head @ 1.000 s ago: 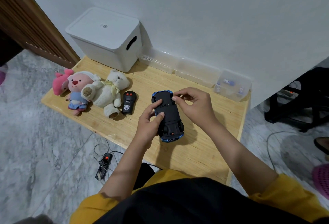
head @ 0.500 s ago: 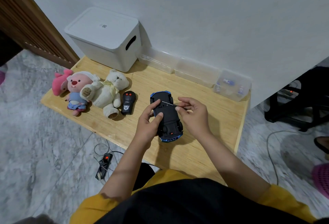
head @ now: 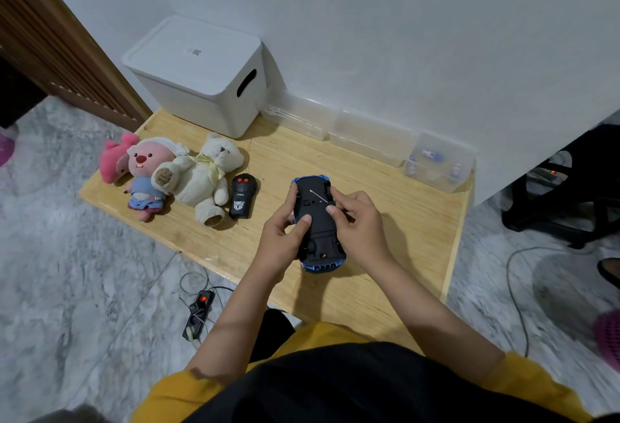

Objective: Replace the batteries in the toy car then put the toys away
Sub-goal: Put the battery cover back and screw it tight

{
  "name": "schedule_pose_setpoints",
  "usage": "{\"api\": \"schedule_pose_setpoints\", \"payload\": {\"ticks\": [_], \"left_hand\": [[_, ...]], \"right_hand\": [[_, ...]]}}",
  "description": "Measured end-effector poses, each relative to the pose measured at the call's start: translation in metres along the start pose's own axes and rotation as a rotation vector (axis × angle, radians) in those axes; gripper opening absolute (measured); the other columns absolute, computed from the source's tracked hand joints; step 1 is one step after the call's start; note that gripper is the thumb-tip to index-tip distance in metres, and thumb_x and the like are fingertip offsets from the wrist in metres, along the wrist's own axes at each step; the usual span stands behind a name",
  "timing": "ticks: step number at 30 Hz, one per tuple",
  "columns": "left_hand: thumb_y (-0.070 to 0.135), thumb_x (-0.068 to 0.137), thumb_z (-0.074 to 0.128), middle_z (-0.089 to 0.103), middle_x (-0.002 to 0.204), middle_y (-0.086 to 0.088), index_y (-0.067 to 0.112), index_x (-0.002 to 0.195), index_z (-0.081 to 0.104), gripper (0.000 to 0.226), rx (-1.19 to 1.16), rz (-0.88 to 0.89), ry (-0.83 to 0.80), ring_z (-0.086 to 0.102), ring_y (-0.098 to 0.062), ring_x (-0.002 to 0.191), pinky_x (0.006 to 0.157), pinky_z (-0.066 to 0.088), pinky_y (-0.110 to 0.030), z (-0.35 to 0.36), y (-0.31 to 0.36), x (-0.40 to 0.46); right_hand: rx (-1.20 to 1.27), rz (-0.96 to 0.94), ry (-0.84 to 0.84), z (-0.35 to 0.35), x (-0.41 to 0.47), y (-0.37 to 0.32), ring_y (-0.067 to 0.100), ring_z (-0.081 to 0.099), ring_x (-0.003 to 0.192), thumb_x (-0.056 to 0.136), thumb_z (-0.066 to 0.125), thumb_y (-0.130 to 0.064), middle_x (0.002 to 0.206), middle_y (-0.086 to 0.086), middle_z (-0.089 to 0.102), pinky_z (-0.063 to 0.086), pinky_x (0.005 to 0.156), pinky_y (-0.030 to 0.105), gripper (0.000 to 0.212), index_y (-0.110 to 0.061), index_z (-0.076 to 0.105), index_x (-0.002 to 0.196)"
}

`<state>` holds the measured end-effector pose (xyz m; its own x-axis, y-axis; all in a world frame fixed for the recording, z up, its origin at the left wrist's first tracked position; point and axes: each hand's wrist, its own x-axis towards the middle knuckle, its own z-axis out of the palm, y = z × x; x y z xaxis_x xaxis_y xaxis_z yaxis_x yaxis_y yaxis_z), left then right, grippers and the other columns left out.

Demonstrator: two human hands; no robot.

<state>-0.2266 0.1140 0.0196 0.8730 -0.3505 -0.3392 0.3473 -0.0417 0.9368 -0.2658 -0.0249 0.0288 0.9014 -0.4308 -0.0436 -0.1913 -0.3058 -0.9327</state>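
A blue toy car (head: 318, 221) lies upside down over the wooden table (head: 402, 238), its black underside facing up. My left hand (head: 281, 238) grips its left side, thumb on the underside. My right hand (head: 359, 221) holds its right side, fingertips on the underside near a thin silver wire. A black remote (head: 243, 196) lies to the left. Beside it are a cream teddy bear (head: 201, 177), a pink-faced plush (head: 147, 174) and a pink plush (head: 112, 160). A clear box with batteries (head: 436, 164) stands at the back right.
A white lidded storage box (head: 198, 76) stands at the table's back left against the wall. Two clear lidded containers (head: 335, 127) line the wall. A power strip (head: 198, 312) with cable lies on the marble floor below the table's front edge.
My right hand has slid down from the car's front end to its right side, fingers now on the underside. My left hand keeps its grip.
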Motion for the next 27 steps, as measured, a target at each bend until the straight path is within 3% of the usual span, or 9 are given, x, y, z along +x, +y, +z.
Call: {"api": "schedule_pose_setpoints", "payload": {"ticks": [4,7,11,17,23,27], "left_hand": [[0.013,0.094,0.057,0.062,0.115,-0.014,0.051,0.140,0.026,0.068,-0.022,-0.043,-0.019,0.066,-0.021,0.095,0.064,0.058,-0.036,0.000,0.003,-0.002],[0.017,0.095,0.054,0.059,0.123,-0.011,0.048,0.142,0.028,0.062,-0.025,-0.086,-0.042,0.064,-0.021,0.101,0.068,0.058,-0.038,-0.002,0.004,-0.004],[0.021,0.091,0.055,0.059,0.126,-0.008,0.051,0.138,0.033,0.060,-0.072,-0.074,-0.198,0.059,-0.029,0.113,0.079,0.055,-0.042,-0.011,0.009,-0.007],[0.034,0.084,0.064,0.055,0.134,-0.008,0.049,0.146,0.016,0.080,-0.063,-0.045,-0.400,0.057,-0.026,0.118,0.095,0.048,-0.049,-0.019,0.012,-0.006],[0.051,0.072,0.074,0.059,0.132,-0.001,0.052,0.142,0.017,0.090,0.010,0.008,-0.376,0.057,-0.019,0.118,0.092,0.050,-0.036,-0.015,0.015,-0.006],[0.043,0.078,0.071,0.047,0.143,-0.007,0.060,0.137,0.019,0.080,0.076,0.101,-0.302,0.047,-0.025,0.129,0.107,0.038,-0.049,-0.007,0.013,-0.007]], "right_hand": [[0.018,0.033,-0.004,0.000,-0.002,0.001,0.003,0.051,0.084,0.091,0.059,-0.010,0.089,0.000,0.047,0.041,0.079,0.002,0.035,-0.010,0.058,0.126],[0.018,0.046,-0.002,-0.002,0.000,0.001,0.000,0.051,0.083,0.091,0.058,-0.010,0.092,0.003,0.050,0.038,0.076,-0.001,0.036,-0.010,0.057,0.127],[0.040,0.057,-0.006,-0.009,0.003,0.002,0.001,0.052,0.085,0.091,0.059,-0.011,0.095,0.006,0.053,0.037,0.076,-0.002,0.037,-0.013,0.057,0.128],[0.106,0.063,-0.032,-0.013,0.005,0.008,0.016,0.057,0.093,0.090,0.061,-0.010,0.087,-0.003,0.053,0.044,0.093,0.023,0.039,-0.017,0.057,0.128],[0.201,0.087,-0.052,-0.015,0.007,0.012,0.017,0.059,0.096,0.089,0.061,-0.007,0.085,-0.006,0.055,0.045,0.097,0.028,0.038,-0.019,0.058,0.125],[0.270,0.108,-0.045,-0.017,0.009,0.012,0.013,0.061,0.095,0.090,0.061,-0.007,0.087,-0.004,0.058,0.047,0.092,0.021,0.036,-0.028,0.059,0.120]]}}
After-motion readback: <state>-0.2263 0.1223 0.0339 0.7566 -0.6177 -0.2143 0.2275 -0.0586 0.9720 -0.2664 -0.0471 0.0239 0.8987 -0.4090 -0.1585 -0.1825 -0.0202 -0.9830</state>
